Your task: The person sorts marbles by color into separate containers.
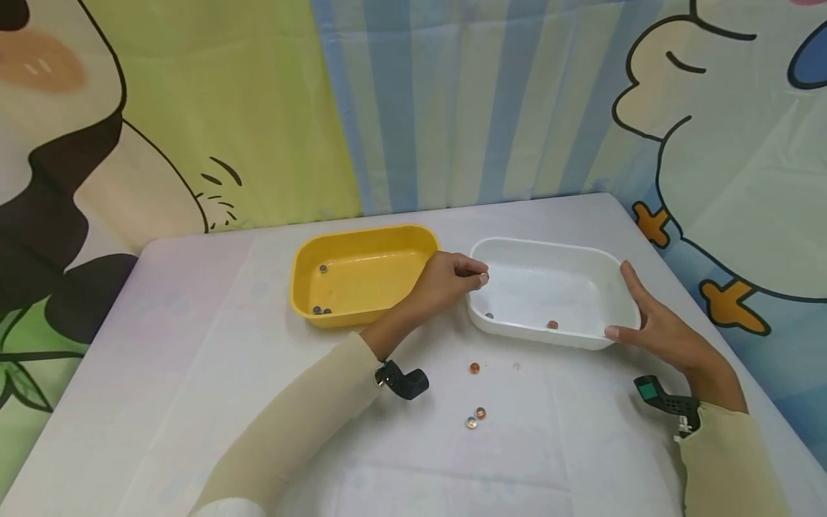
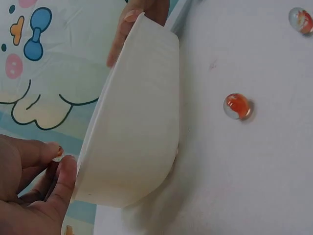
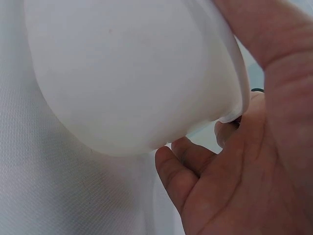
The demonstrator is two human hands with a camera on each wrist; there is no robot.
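Observation:
My left hand is over the left end of a white plastic tub. Between thumb and fingertips it pinches a small clear and orange marble, beside the tub's rim in the left wrist view. At the opposite end, my right hand grips the tub, its thumb at the near corner and fingers against the outer wall. Inside the tub lie an orange marble and a greyish marble.
Left of the white tub stands a yellow tub with dark marbles in it. Several marbles lie on the white-covered table nearer me, among them an orange one and a clear one. A patterned curtain hangs behind.

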